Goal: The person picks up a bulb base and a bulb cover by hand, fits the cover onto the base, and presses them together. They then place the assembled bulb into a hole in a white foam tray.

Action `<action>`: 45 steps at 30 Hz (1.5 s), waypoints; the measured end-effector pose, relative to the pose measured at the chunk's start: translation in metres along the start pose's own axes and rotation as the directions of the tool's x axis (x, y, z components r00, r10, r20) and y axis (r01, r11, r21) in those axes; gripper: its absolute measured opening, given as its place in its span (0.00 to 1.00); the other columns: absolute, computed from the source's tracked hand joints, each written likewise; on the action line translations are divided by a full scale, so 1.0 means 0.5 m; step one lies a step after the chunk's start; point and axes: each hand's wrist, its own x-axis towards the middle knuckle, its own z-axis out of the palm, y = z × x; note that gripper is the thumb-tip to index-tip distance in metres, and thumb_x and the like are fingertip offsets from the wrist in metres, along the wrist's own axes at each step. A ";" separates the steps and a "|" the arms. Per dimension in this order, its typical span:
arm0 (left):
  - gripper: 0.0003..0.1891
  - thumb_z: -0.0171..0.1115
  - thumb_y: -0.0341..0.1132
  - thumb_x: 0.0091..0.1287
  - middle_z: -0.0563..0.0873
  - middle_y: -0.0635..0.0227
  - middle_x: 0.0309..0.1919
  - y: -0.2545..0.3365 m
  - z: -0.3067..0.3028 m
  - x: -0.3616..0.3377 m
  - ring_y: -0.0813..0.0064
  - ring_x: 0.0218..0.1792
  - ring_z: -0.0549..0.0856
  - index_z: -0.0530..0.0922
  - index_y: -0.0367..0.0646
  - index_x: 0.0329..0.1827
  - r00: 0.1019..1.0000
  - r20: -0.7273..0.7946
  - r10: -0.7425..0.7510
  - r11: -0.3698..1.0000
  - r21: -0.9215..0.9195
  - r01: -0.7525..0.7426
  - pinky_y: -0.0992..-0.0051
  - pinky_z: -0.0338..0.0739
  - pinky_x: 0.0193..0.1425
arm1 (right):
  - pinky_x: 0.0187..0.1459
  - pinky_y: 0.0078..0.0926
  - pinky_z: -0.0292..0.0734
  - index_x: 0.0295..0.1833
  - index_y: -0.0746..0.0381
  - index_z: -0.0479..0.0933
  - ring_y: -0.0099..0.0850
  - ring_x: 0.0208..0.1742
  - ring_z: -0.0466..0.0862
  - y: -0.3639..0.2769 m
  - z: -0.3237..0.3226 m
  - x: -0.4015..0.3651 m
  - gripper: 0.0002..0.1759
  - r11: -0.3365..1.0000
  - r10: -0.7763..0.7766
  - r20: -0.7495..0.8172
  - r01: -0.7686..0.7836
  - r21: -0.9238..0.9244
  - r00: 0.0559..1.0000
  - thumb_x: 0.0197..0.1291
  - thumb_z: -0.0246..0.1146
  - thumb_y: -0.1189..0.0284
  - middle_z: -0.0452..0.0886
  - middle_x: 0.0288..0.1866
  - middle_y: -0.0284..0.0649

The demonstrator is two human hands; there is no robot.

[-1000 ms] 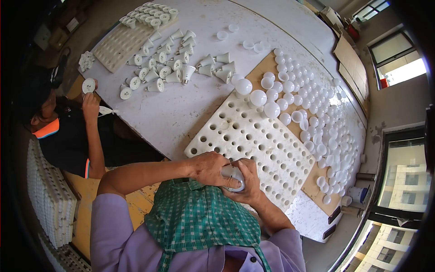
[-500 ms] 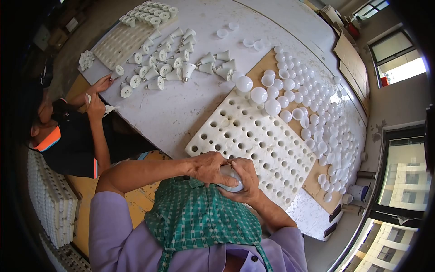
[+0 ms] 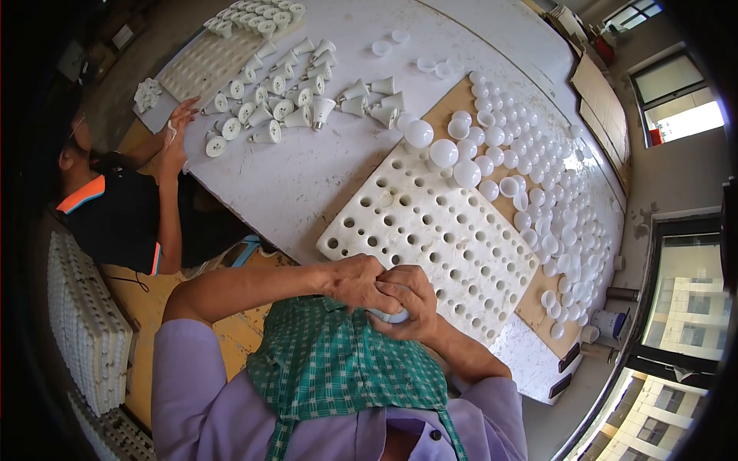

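Close in front of the green checked apron, my left hand (image 3: 354, 283) and my right hand (image 3: 409, 302) are closed together around a white light bulb (image 3: 390, 316). Fingers hide most of it; only a pale rounded part shows below them. Just beyond my hands lies a white foam tray (image 3: 453, 250) with rows of round holes. Several white bulbs with round covers (image 3: 443, 153) stand along its far edge.
Many loose white dome covers (image 3: 538, 196) lie on brown cardboard (image 3: 530, 313) at right. White bulb bases (image 3: 298, 115) lie across the table (image 3: 261, 184), near another foam tray (image 3: 201, 75). A co-worker (image 3: 115, 223) sits at left, beside stacked trays (image 3: 88, 323).
My fingers have closed further over the bulb, covering more of it. The co-worker's hands have come together, away from the bulb base touched earlier. The view has shifted slightly.
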 end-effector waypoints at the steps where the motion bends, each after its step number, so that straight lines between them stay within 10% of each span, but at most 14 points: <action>1: 0.27 0.62 0.51 0.52 0.83 0.53 0.21 -0.006 0.004 0.003 0.70 0.19 0.83 0.81 0.27 0.30 1.000 0.000 0.015 0.998 0.060 -0.015 0.76 0.76 0.18 | 0.41 0.33 0.76 0.47 0.64 0.77 0.40 0.43 0.80 -0.005 0.000 0.001 0.29 1.000 0.001 -0.013 -0.001 0.004 1.000 0.30 0.74 0.77 0.77 0.44 0.43; 10: 0.25 0.58 0.51 0.54 0.82 0.55 0.18 -0.013 0.002 0.030 0.72 0.16 0.82 0.80 0.29 0.28 0.999 -0.020 -0.038 0.999 0.006 0.039 0.77 0.74 0.15 | 0.42 0.31 0.75 0.42 0.62 0.76 0.37 0.43 0.78 0.027 0.001 -0.014 0.25 0.997 0.075 -0.016 -0.075 0.037 0.997 0.32 0.74 0.76 0.77 0.43 0.41; 13: 0.30 0.50 0.54 0.65 0.85 0.48 0.27 -0.062 -0.018 0.059 0.70 0.15 0.83 0.77 0.29 0.45 0.987 0.155 -0.049 0.895 -0.432 0.113 0.81 0.72 0.10 | 0.51 0.34 0.75 0.62 0.64 0.64 0.38 0.51 0.78 0.044 -0.003 -0.021 0.43 0.862 0.468 0.055 -0.469 0.194 0.882 0.37 0.77 0.73 0.73 0.54 0.44; 18: 0.36 0.45 0.62 0.68 0.84 0.42 0.30 -0.092 -0.026 0.085 0.68 0.15 0.84 0.73 0.30 0.52 0.952 0.277 0.127 0.599 -0.787 0.149 0.82 0.69 0.05 | 0.56 0.36 0.74 0.74 0.63 0.44 0.39 0.52 0.79 0.067 -0.021 -0.050 0.59 0.851 0.434 0.155 -0.461 0.253 0.887 0.41 0.76 0.71 0.58 0.68 0.47; 20: 0.37 0.41 0.64 0.69 0.84 0.41 0.31 -0.088 -0.028 0.091 0.69 0.16 0.85 0.73 0.32 0.53 0.929 0.310 0.203 0.471 -0.862 0.185 0.81 0.70 0.05 | 0.53 0.34 0.77 0.74 0.63 0.45 0.38 0.51 0.80 0.048 -0.015 -0.033 0.57 0.458 0.694 0.170 -0.612 0.645 0.700 0.44 0.76 0.71 0.62 0.66 0.47; 22: 0.37 0.37 0.65 0.70 0.84 0.45 0.30 -0.088 -0.025 0.097 0.71 0.16 0.84 0.74 0.33 0.51 0.955 0.267 0.127 0.521 -0.837 0.165 0.82 0.69 0.06 | 0.38 0.25 0.80 0.75 0.60 0.45 0.35 0.44 0.82 0.071 -0.024 -0.043 0.56 0.448 0.720 0.223 -0.686 0.574 0.657 0.46 0.76 0.70 0.68 0.60 0.48; 24: 0.35 0.36 0.64 0.71 0.84 0.51 0.28 -0.102 -0.021 0.109 0.74 0.15 0.82 0.74 0.35 0.49 0.999 -0.024 0.023 0.661 -0.750 -0.033 0.83 0.67 0.05 | 0.35 0.24 0.80 0.74 0.61 0.48 0.32 0.37 0.83 0.101 -0.019 -0.062 0.53 0.812 0.583 0.021 -0.583 0.009 0.812 0.47 0.75 0.70 0.72 0.56 0.47; 27: 0.33 0.36 0.61 0.73 0.83 0.54 0.27 -0.105 -0.026 0.115 0.77 0.14 0.80 0.74 0.36 0.47 0.999 0.034 0.003 0.650 -0.759 0.024 0.84 0.69 0.08 | 0.40 0.30 0.81 0.72 0.65 0.51 0.33 0.42 0.83 0.058 -0.026 -0.015 0.50 0.514 0.816 0.081 -0.782 0.353 0.573 0.48 0.75 0.71 0.75 0.52 0.49; 32: 0.32 0.34 0.60 0.74 0.85 0.48 0.34 -0.136 -0.010 0.127 0.75 0.16 0.82 0.72 0.36 0.52 0.997 0.072 -0.012 0.523 -0.849 0.067 0.82 0.72 0.12 | 0.48 0.31 0.79 0.69 0.64 0.59 0.34 0.51 0.79 0.124 -0.024 -0.058 0.47 0.758 0.644 -0.082 -0.620 0.205 0.760 0.45 0.76 0.69 0.75 0.53 0.46; 35: 0.24 0.45 0.52 0.74 0.86 0.51 0.39 -0.179 -0.013 0.127 0.73 0.22 0.85 0.73 0.37 0.50 0.992 -0.037 -0.118 0.654 -0.755 0.049 0.83 0.71 0.16 | 0.55 0.34 0.75 0.66 0.64 0.61 0.34 0.53 0.77 0.187 -0.088 -0.058 0.44 0.569 0.822 -0.254 -0.754 0.329 0.510 0.44 0.75 0.70 0.73 0.55 0.45; 40: 0.18 0.51 0.45 0.73 0.86 0.51 0.40 -0.227 -0.022 0.118 0.73 0.23 0.85 0.74 0.36 0.45 0.966 -0.198 -0.165 0.675 -0.737 -0.035 0.83 0.71 0.16 | 0.54 0.41 0.75 0.66 0.61 0.62 0.45 0.56 0.76 0.342 -0.213 -0.059 0.46 0.590 0.442 -0.665 -0.754 -0.291 0.602 0.41 0.76 0.65 0.71 0.57 0.52; 45: 0.16 0.55 0.39 0.71 0.85 0.48 0.41 -0.256 -0.022 0.114 0.72 0.24 0.85 0.74 0.31 0.47 0.920 -0.344 -0.191 0.798 -0.600 -0.058 0.82 0.72 0.16 | 0.54 0.45 0.75 0.69 0.58 0.60 0.49 0.56 0.75 0.428 -0.244 -0.047 0.48 0.442 0.565 -0.550 -0.788 -0.428 0.616 0.42 0.75 0.61 0.69 0.59 0.51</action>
